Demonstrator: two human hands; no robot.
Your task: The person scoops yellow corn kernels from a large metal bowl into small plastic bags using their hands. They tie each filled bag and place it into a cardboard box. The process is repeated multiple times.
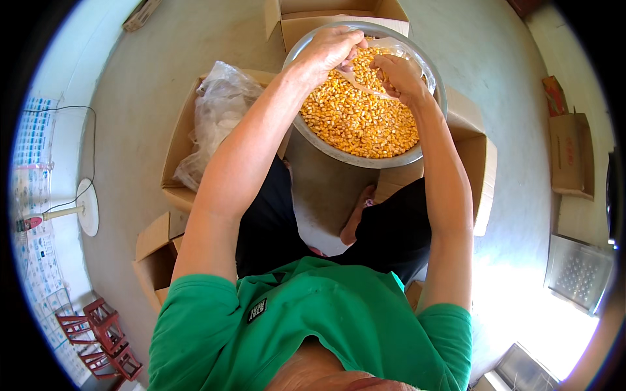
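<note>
A wide metal basin (337,155) full of yellow corn kernels (362,122) is in front of me. A clear plastic bag (389,44) lies over the far part of the kernels, with kernels showing through or inside it. My left hand (337,49) pinches the bag's left edge at the far rim. On the other side, my right hand (401,76) has its fingers curled on the bag's near right edge. The fingertips of both hands are partly hidden.
Cardboard boxes stand around the basin: a far one (342,24), a right one (486,166), and a left one (178,146) heaped with clear plastic bags (220,107). Red stools (107,327) and a white fan base (88,207) are by the left wall.
</note>
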